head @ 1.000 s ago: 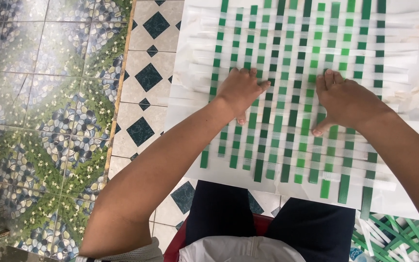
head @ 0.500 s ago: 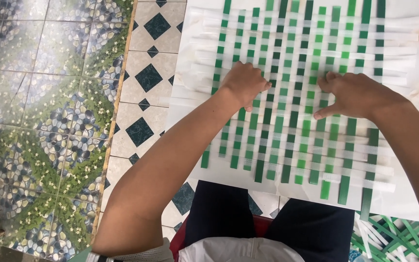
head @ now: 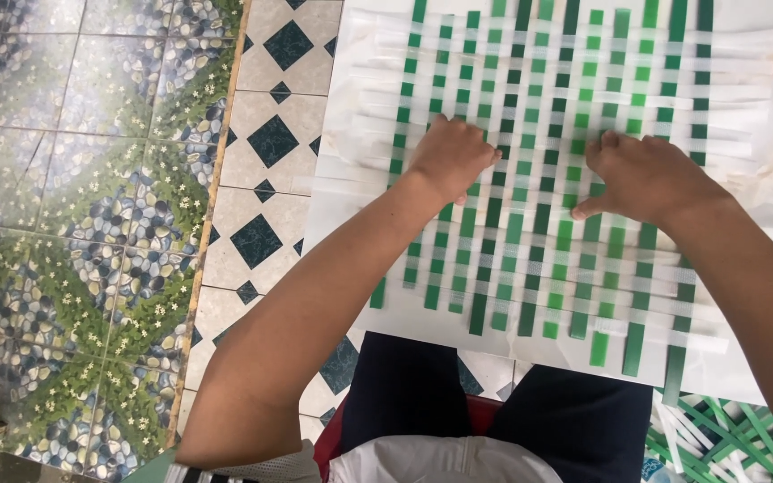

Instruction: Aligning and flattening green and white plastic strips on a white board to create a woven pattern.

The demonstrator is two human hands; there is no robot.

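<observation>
A flat woven mat of green and translucent white strips lies on a white sheet on the floor in front of me. My left hand rests on the weave left of centre, its fingers curled down onto the strips. My right hand presses on the weave right of centre, with fingertips pinching at a white strip and the thumb pointing left. Both hands sit near the mat's middle rows. Loose green strip ends hang out at the near edge.
Patterned floor tiles with dark diamonds lie left of the sheet, and pebble-and-flower tiles farther left. My dark-trousered knees are at the bottom. A pile of loose green and white strips lies at the bottom right.
Both hands have shifted a little farther up the mat. The right hand's fingers went from spread flat to curled and pinching at a strip.
</observation>
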